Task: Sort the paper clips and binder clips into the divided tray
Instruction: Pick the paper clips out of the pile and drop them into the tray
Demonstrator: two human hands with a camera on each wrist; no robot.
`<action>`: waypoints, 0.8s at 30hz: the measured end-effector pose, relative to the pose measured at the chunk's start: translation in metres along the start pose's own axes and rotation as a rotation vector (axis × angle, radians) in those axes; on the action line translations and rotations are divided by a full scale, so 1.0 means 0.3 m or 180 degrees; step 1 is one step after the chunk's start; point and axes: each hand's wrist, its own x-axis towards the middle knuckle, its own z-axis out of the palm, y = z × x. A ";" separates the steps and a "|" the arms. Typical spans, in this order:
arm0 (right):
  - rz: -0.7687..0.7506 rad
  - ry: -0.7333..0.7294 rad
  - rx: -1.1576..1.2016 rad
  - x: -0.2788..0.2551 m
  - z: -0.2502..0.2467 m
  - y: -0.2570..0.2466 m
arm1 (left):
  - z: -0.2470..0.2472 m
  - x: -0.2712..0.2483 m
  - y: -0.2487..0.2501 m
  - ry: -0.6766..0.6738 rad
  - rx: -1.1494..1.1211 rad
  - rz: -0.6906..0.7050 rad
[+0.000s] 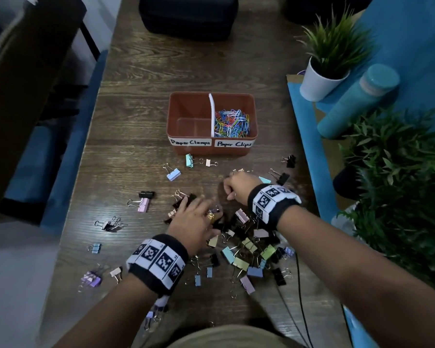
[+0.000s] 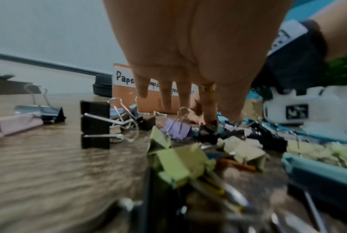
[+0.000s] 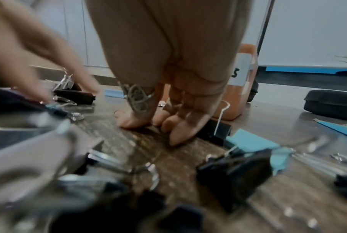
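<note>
A brown divided tray [image 1: 172, 121] stands mid-table. Its right half, labelled "Paper Clips", holds coloured paper clips [image 1: 232, 123]. The left half, labelled "Paper Clamps", is empty. Several binder clips [image 1: 246, 249] lie scattered and heaped in front of it. My left hand [image 1: 199, 207] reaches over the heap with straight fingers [image 2: 166, 100]; the ring finger's tip touches a small dark clip [image 2: 208, 128]. My right hand [image 1: 232, 189] is just right of it, fingers curled with their tips on the wood [image 3: 148, 124]. Wire handles of a binder clip [image 3: 136, 97] show against its thumb; the clip's body is hidden.
A black case [image 1: 189, 16] sits at the table's far end. On the right are a white potted plant [image 1: 322, 79], a teal bottle [image 1: 357, 101], leafy plants [image 1: 399, 184] and a blue mat [image 1: 304, 136]. A black cable [image 1: 294, 310] runs near me. The table's left edge drops off.
</note>
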 end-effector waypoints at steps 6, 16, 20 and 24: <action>-0.0219 0.1684 0.0857 -0.053 -0.339 -0.010 | 0.059 -0.016 -0.062 -0.0059 -0.0231 0.0036; 0.0495 0.1223 0.0219 0.109 -0.402 0.050 | 0.010 0.013 -0.168 0.0379 -0.0576 -0.0611; 0.0088 0.1830 0.0371 -0.039 -0.273 0.035 | -0.011 -0.014 -0.187 0.0516 -0.0249 -0.1000; -0.0265 0.0991 0.0915 -0.246 -0.015 -0.073 | 0.001 -0.088 -0.114 0.0683 -0.0439 -0.0737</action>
